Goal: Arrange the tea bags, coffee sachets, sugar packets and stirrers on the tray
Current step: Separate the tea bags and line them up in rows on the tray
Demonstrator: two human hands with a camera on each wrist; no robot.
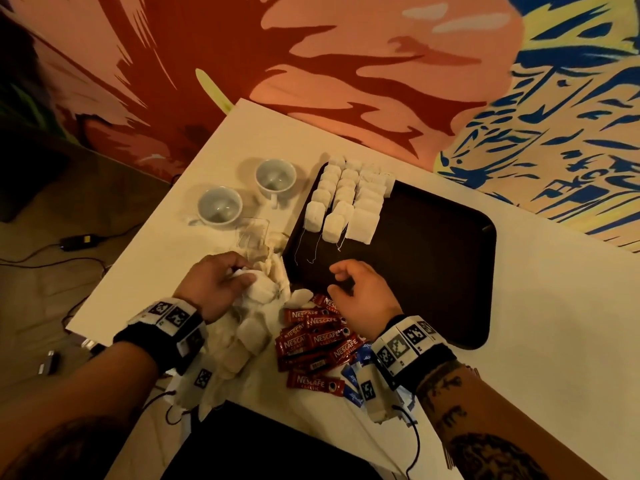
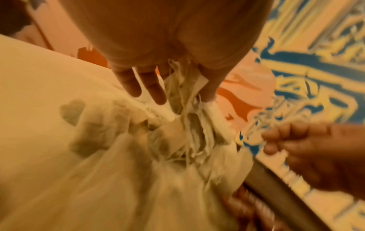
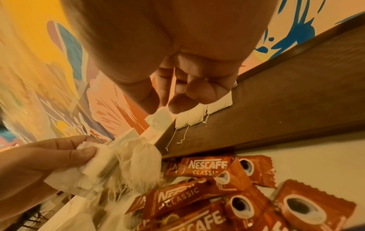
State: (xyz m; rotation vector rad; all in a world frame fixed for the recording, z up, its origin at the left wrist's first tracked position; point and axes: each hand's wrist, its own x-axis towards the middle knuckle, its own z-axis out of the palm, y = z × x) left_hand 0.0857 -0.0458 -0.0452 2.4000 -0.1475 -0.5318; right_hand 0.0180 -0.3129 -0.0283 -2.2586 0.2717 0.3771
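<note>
Hands (image 1: 287, 287) — cups (image 1: 247, 190), sachets (image 1: 317, 341) nearby

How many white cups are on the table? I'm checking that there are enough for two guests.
2. One cup stands left of the tray, toward the table's left edge; the other cup stands beside it, nearer the tray's far-left corner. None looks hidden.

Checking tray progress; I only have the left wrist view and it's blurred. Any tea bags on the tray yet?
Observer: Yes. The head view shows tea bags laid in three rows at the far left corner of the tray.
Operator: Coffee sachets?
Observer: None on the tray. The red coffee sachets lie heaped on the table by the tray's near edge.
Operator: Right hand holding anything?
Observer: No. The right wrist view shows the right hand empty, fingers loosely curled.
</note>
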